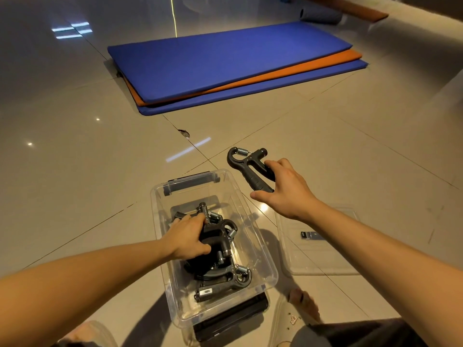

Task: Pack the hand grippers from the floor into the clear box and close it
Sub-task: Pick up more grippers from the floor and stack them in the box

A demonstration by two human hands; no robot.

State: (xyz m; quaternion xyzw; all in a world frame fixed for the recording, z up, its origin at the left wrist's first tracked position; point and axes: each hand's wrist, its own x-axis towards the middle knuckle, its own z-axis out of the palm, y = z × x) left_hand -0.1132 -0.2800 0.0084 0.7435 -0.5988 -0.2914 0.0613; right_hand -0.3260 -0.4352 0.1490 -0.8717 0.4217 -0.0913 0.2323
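The clear box (260, 254) stands open on the tiled floor in front of me, with several black hand grippers (225, 276) piled inside. My left hand (186, 237) reaches into the box and grips one of those grippers near its handles. My right hand (285, 189) is to the right of the box's far end and holds a black hand gripper (250, 166) by its handles, spring end pointing away from me. The clear lid (318, 249) lies flat on the floor to the right of the box, under my right forearm.
A stack of blue and orange mats (225, 66) lies on the floor farther ahead. A rolled grey mat (320, 15) is at the far right. My bare foot (304, 304) rests near the box's right front corner. A black latch (190, 182) sits on the box's far end.
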